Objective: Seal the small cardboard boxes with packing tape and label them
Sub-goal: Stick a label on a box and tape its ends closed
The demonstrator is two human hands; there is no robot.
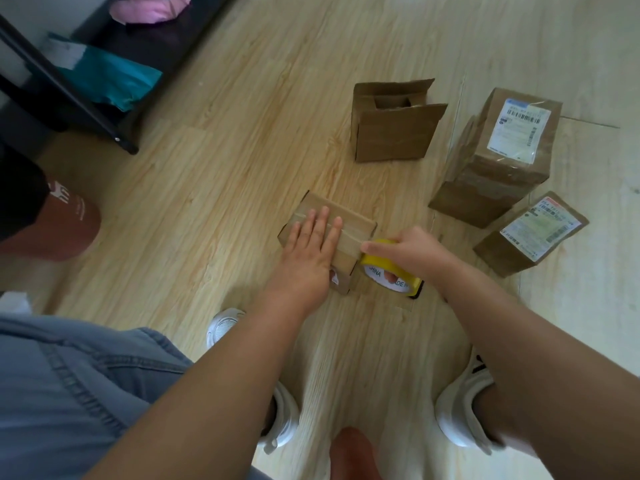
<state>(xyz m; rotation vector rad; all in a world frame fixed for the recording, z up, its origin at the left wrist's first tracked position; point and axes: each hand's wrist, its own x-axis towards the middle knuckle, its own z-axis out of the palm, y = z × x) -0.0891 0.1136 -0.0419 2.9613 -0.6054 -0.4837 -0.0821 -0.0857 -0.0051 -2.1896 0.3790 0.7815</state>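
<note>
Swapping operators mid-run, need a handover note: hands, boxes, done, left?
Left hand open, pressing flat on the small box on the floor.
Right hand grips the yellow tape roll at that box's right edge, tape strip across its top.
Done, at right: tall labelled box and low labelled box, both sealed.
Left: finish taping and label this box; seal and label the open box behind.

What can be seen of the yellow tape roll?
The tape roll is yellow tape wound on a white core printed with dark letters. It stands on edge against the near side of the closed small box. The right hand grips it from above, fingers inside the core. A dark part shows at its lower edge.
</note>
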